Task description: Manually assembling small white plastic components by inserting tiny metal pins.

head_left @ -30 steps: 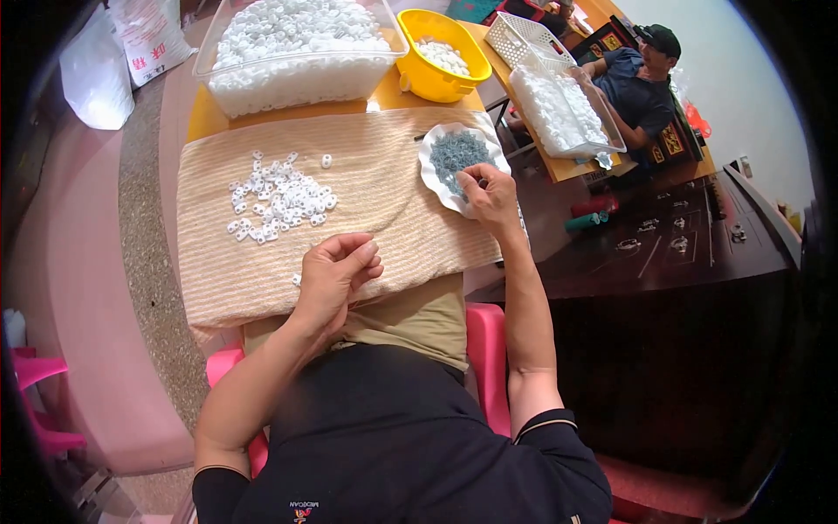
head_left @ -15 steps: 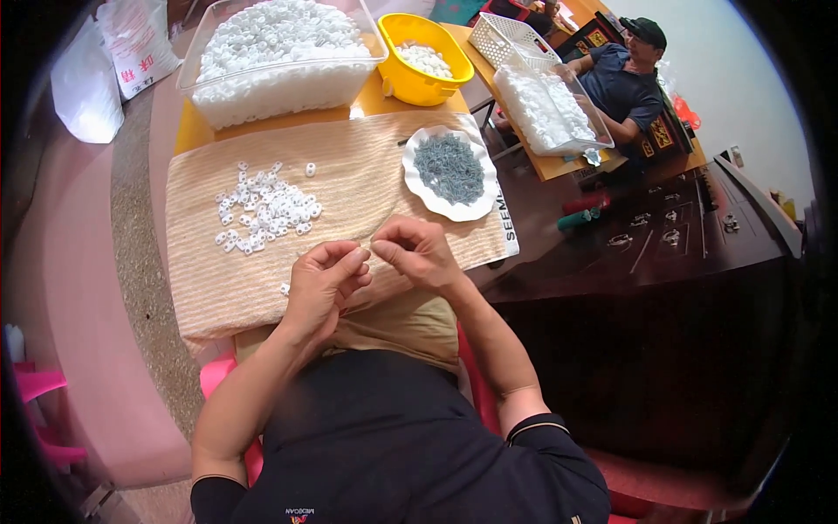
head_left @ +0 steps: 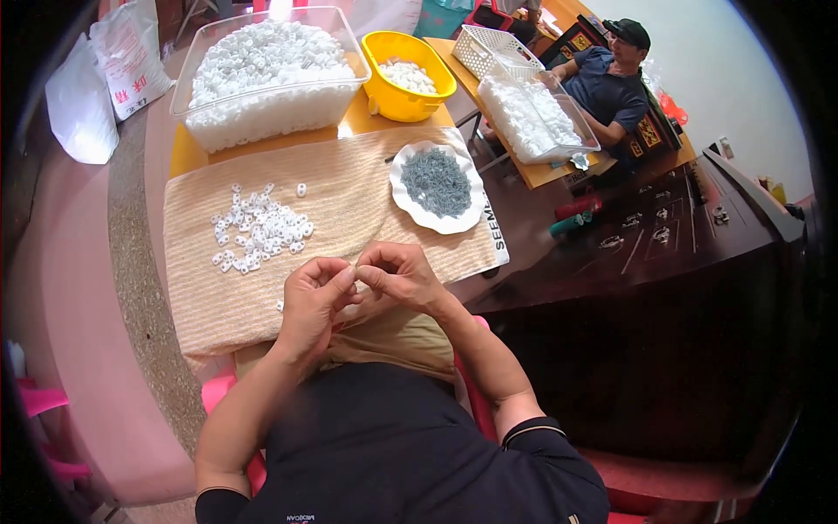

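Note:
My left hand (head_left: pixel 313 301) and my right hand (head_left: pixel 401 276) meet fingertip to fingertip above the near part of the striped cloth (head_left: pixel 349 190). Both are closed in a pinch; whatever is between the fingertips is too small and hidden to name. Beyond them, to the left, a loose pile of small white plastic pieces with holes (head_left: pixel 262 229) is spread out. One white piece (head_left: pixel 302 189) lies apart at the pile's far edge, and another peeks out beside my left hand. To the right is a white scalloped plate (head_left: pixel 403 203) heaped with small grey slender pieces (head_left: pixel 436 182).
A big clear bin (head_left: pixel 262 138) full of white pieces stands at the far table edge, next to a yellow basin (head_left: pixel 406 103) holding white pieces. A person (head_left: pixel 615 83) sits at another table with a clear bin (head_left: pixel 559 153). Dark wooden furniture (head_left: pixel 646 297) stands at right.
My hands have drawn slightly closer together, fingertips still pinched. The whole view has shifted a little, so the table appears lower. The pile and plate look unchanged.

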Tool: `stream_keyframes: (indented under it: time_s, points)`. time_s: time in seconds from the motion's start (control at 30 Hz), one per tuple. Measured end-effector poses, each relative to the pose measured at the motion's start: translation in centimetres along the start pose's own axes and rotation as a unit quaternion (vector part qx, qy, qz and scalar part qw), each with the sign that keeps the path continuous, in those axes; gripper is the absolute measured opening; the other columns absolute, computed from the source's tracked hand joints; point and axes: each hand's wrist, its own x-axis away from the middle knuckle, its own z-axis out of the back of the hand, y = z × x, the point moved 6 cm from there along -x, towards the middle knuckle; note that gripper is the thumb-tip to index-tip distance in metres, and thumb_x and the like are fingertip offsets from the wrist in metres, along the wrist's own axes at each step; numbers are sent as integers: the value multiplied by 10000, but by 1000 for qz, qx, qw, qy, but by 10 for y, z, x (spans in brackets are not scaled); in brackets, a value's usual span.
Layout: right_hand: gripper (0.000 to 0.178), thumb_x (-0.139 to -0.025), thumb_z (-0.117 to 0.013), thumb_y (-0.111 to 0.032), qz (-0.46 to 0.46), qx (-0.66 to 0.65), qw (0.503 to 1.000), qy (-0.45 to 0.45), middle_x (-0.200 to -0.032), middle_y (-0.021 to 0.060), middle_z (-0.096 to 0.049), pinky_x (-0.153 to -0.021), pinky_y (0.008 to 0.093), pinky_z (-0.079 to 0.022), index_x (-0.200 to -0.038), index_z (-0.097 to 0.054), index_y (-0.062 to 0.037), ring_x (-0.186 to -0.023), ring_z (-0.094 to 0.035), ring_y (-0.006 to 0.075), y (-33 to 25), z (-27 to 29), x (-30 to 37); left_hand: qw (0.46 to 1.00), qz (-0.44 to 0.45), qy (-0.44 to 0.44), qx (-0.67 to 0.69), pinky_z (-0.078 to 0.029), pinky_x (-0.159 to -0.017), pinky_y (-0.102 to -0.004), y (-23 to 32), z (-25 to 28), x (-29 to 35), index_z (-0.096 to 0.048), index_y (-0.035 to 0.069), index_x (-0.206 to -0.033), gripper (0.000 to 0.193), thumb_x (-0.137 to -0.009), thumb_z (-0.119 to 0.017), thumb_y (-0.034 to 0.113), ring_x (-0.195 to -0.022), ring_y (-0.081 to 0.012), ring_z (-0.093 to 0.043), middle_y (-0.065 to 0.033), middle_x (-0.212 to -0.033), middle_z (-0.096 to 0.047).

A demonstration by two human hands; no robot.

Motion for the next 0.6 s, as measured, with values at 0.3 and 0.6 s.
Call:
stream_keyframes:
  time_s: [0.3, 0.6]
  points:
    - [181, -921, -633, -169, -3, -14, 1000, -3, -757, 24, -634, -558, 221, -521, -925, -619, 12, -633, -606, 73, 7, 1, -1, 997, -49, 15, -54, -550, -657, -246, 3, 0, 0, -596, 12, -943, 89, -881, -647, 50, -705, -108, -607, -41, -849, -624]
    - [167, -943, -587, -129, -21, -92, 995, -31, -840, 55, -639, -642, 248, -560, -976, -595, 34, -722, -640, 111, 10, -2, 0, 997, -58, 9, -50, -552, -660, -245, 3, -2, 0, -593, 9, -948, 93, -877, -647, 37, -725, -110, -613, -42, -853, -632]
